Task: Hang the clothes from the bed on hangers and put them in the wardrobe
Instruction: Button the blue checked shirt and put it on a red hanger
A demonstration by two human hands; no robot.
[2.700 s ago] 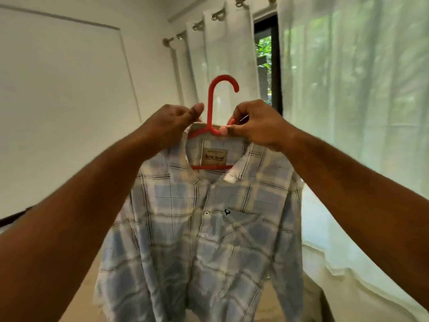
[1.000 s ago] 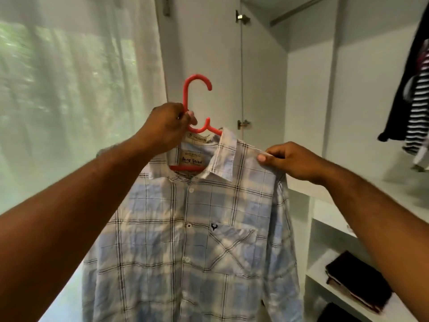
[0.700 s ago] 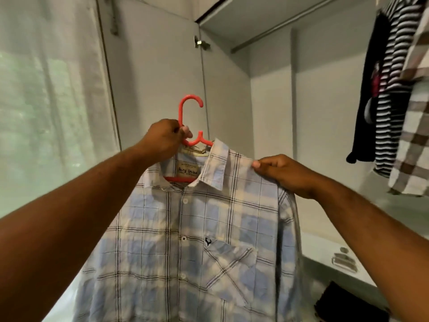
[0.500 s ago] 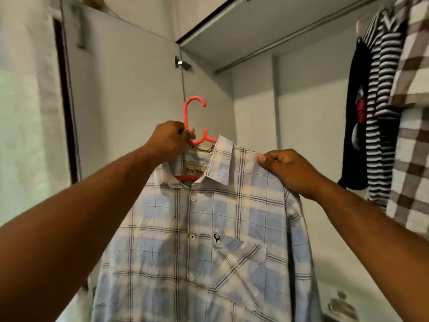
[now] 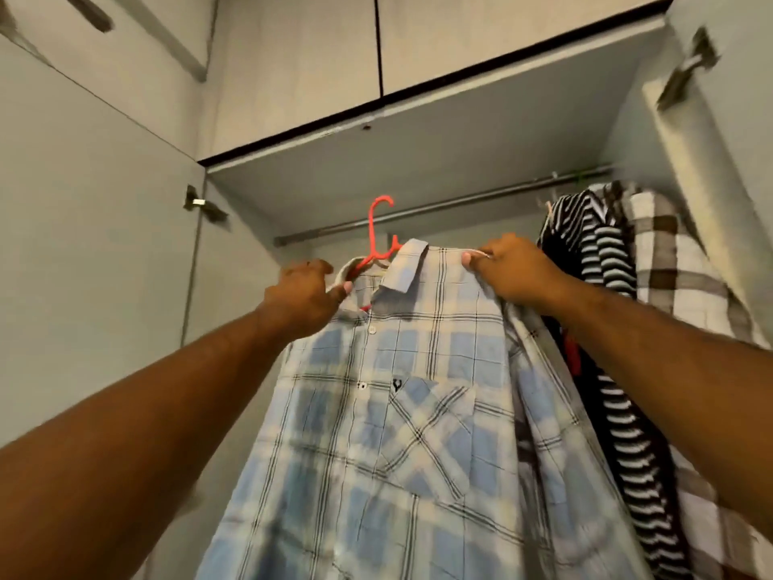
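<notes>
Shirt (image 5: 397, 391) raised since last frame; hanger (image 5: 378, 228) hook now at rail (image 5: 460, 200), seating unclear. Left hand (image 5: 301, 299) pinches the collar by the hanger arm; right hand (image 5: 514, 270) pinches the shoulder seam.

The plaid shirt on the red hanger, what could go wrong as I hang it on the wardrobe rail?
1. The red hanger has its hook at the height of the rail, but whether it has caught cannot be told. If your left hand, gripping hanger and collar, lets go early, the plaid shirt may drop.
2. Your right hand pinches the shirt's shoulder close beside the striped garment, so the two could snag or bunch.
</notes>
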